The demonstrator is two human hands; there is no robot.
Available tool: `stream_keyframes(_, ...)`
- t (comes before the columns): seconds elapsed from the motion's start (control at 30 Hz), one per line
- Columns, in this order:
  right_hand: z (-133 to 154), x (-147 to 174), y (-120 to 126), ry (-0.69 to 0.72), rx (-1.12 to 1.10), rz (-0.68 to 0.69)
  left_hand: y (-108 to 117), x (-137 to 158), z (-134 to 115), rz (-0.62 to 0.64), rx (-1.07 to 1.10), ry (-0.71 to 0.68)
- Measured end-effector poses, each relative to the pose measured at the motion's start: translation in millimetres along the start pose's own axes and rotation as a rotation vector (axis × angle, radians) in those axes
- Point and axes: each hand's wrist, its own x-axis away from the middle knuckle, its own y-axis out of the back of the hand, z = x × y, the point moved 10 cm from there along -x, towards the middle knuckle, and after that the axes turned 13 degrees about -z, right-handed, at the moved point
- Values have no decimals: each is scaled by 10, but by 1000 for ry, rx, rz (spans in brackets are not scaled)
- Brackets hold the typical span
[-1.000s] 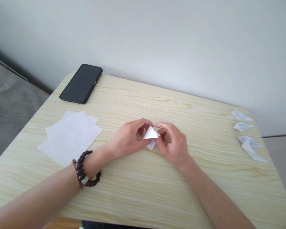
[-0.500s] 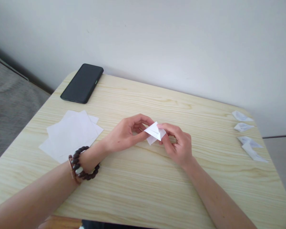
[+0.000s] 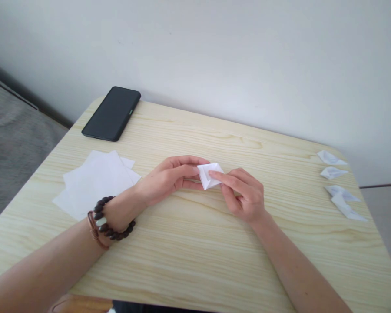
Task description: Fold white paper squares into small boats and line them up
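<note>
Between my two hands, over the middle of the table, is a small piece of folded white paper (image 3: 206, 179) with layered flaps. My left hand (image 3: 169, 177) grips its left edge, thumb on top and fingers behind and below. From the other side my right hand (image 3: 246, 193) pinches it, the index finger lying across the upper face and the thumb at the lower right edge. The underside of the paper is hidden. A dark beaded bracelet (image 3: 101, 221) and a thin brown band circle my left wrist.
Loose white paper squares (image 3: 91, 180) lie overlapping on the left of the wooden table (image 3: 189, 256). A black phone (image 3: 112, 114) rests at the back left corner. Several folded white paper pieces (image 3: 334, 173) sit along the right edge. A pale wall stands behind.
The folded paper has turned from a pointed, triangular look to a flatter, four-sided face. My left thumb has moved up onto it, and my right index finger has slid left across it.
</note>
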Motion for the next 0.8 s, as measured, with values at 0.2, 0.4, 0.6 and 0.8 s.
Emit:
stream_keyframes(0.2,4,3,-16,4,1,21,-16,-12,-6,-9,-11,-45)
stream_keyframes(0.4,-61,18,-79,-68,-43,109,22,-32,-29,-65,-42,-104)
stream_keyframes(0.6,-128,14,-46,-156,-35,77,28,-26,-20,-71,-31,-96)
stream_keyframes(0.8,-196,27,13,-261,-163,1,18,11,-41,-116,-20,-109)
